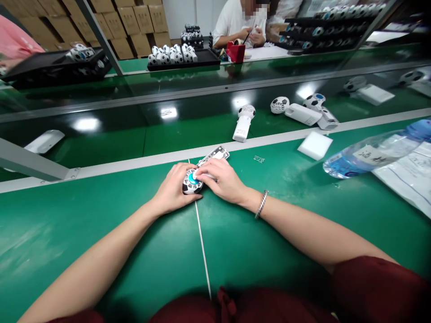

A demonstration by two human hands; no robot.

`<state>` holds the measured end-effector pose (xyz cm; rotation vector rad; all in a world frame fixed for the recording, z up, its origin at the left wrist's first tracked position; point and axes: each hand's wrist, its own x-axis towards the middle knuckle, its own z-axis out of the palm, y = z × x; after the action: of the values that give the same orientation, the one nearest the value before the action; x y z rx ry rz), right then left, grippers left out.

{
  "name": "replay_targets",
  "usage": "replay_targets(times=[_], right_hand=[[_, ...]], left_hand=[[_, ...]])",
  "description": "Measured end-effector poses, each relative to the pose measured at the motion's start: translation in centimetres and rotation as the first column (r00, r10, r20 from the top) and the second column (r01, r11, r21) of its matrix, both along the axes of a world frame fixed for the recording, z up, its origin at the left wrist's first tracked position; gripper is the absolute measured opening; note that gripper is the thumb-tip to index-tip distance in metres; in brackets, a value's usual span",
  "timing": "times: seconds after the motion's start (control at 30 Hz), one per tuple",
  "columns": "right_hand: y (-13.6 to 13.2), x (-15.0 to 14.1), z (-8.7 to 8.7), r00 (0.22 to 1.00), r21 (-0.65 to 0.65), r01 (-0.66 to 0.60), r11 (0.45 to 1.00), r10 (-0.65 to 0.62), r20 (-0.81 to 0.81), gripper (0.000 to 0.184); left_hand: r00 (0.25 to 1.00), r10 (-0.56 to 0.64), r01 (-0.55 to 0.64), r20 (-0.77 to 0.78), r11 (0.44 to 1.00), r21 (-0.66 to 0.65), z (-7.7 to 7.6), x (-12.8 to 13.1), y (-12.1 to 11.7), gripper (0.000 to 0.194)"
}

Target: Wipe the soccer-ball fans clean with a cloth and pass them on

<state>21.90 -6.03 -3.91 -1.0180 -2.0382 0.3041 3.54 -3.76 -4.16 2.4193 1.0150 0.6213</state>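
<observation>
A small handheld fan (192, 182) with a round, football-patterned head lies on the green bench, the blue centre of its head facing up. My left hand (173, 188) is closed round the left side of that head, thumb along its near edge. Over the fan's right side, my right hand (222, 179) pinches with its fingertips at the blue centre. Something small and white shows at those fingertips, too covered to name. Beyond the right hand sticks out an opened handle (215, 154) with its inner parts exposed; its joint to the head is hidden.
Football-headed fans (244, 123) and a white handle shell (45, 141) lie on the dark green belt. Right of my hands are a white block (315, 145) and a water bottle (367, 154). A metal post (33, 157) stands left. Across the belt, a person (232, 27) handles something near a red box (235, 52).
</observation>
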Motion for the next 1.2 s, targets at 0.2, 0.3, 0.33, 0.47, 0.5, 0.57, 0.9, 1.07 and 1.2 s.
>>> replay_targets(times=[0.2,0.3,0.33,0.47,0.5,0.57,0.9,1.07,1.2], right_hand=[[-0.4,-0.5,0.0,0.999,0.042,-0.014,0.999,0.013,0.031,0.013],[0.0,-0.5,0.0,0.995,-0.009,0.033,0.999,-0.034,-0.092,0.012],[0.0,-0.3,0.0,0.986,-0.026,0.046,0.999,-0.050,-0.160,0.012],[0.4,0.5,0.0,0.931,-0.052,0.102,0.993,-0.114,-0.348,0.010],[0.5,0.7,-0.1,0.927,-0.051,0.111,0.992,-0.122,-0.356,0.010],[0.8,0.9,-0.3,0.927,-0.046,0.115,0.992,-0.124,-0.353,0.008],[1.6,0.4,-1.3,0.925,-0.077,0.110,0.991,-0.130,-0.358,0.009],[1.4,0.8,-1.4,0.931,-0.075,0.093,0.993,-0.113,-0.346,0.010],[1.4,0.7,-1.5,0.933,-0.089,0.069,0.994,-0.096,-0.346,0.009]], left_hand=[[1.000,-0.030,0.029,0.008,0.999,0.034,-0.1,-0.1,0.0,0.054],[1.000,-0.014,0.014,-0.009,1.000,0.011,0.0,-0.1,0.0,0.053],[1.000,-0.008,0.008,-0.011,1.000,0.007,0.0,0.0,0.0,0.055],[1.000,0.023,-0.023,0.007,0.999,-0.049,0.2,-0.2,-0.1,0.058],[0.999,0.041,-0.039,0.015,0.996,-0.077,0.3,-0.4,0.0,0.058],[0.997,0.075,-0.074,0.013,0.991,-0.110,0.6,-0.8,0.7,0.058],[0.877,0.157,0.054,-0.453,0.906,0.420,3.2,1.2,13.9,0.046],[0.872,0.381,-0.282,-0.307,0.904,0.320,2.3,2.5,16.2,0.061],[0.731,0.636,-0.560,-0.248,0.766,0.315,2.5,-3.3,16.0,0.072]])
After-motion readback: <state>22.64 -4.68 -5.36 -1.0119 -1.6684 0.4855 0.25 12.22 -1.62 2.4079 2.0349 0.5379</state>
